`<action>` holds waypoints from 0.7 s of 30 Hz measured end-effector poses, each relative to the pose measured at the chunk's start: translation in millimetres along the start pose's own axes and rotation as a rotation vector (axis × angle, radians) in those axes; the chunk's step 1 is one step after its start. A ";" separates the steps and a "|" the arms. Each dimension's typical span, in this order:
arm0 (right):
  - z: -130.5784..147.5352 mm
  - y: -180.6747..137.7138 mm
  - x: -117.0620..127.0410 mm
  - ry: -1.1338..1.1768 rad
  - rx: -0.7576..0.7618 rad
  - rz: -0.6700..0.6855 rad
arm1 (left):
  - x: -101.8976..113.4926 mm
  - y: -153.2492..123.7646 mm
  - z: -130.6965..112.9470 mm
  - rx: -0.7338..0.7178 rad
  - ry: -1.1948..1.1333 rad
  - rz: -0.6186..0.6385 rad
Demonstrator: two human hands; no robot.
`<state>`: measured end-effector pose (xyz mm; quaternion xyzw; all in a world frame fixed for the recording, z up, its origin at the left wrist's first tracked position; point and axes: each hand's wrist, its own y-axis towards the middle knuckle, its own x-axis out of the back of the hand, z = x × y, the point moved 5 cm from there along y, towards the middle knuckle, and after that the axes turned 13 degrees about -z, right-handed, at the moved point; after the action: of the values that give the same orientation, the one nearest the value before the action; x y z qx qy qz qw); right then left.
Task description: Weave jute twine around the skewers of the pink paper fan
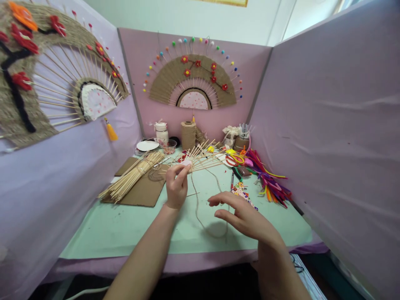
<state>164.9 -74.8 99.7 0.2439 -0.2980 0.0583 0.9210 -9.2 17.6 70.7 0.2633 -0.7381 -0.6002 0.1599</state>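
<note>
My left hand (177,186) pinches the pale base of a small fan frame made of thin wooden sticks (206,160). Its sticks spread out to the upper right above the table. A length of twine (196,208) hangs from the frame and loops over the green tabletop. My right hand (239,212) hovers at the right of that loop, thumb and fingers apart. Part of the twine passes behind the right hand, and I see nothing gripped in it. One loose stick (193,194) lies between the hands.
Left, a bundle of sticks (134,177) lies on cardboard (151,196). Behind stand a twine spool (188,135) and white bottle (161,133). Right are scissors (235,160), pipe cleaners (271,179) and patterned scraps (243,193). Finished fans (192,66) hang on the partitions.
</note>
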 end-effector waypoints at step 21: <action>-155.4 -27.5 40.3 -0.803 -0.605 -0.152 | 1.5 -0.5 6.4 0.042 0.055 -0.029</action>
<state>285.6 -25.2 2.3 -0.0095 -0.6136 -0.1961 0.7648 -13.8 21.8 68.6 0.2935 -0.7422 -0.5792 0.1658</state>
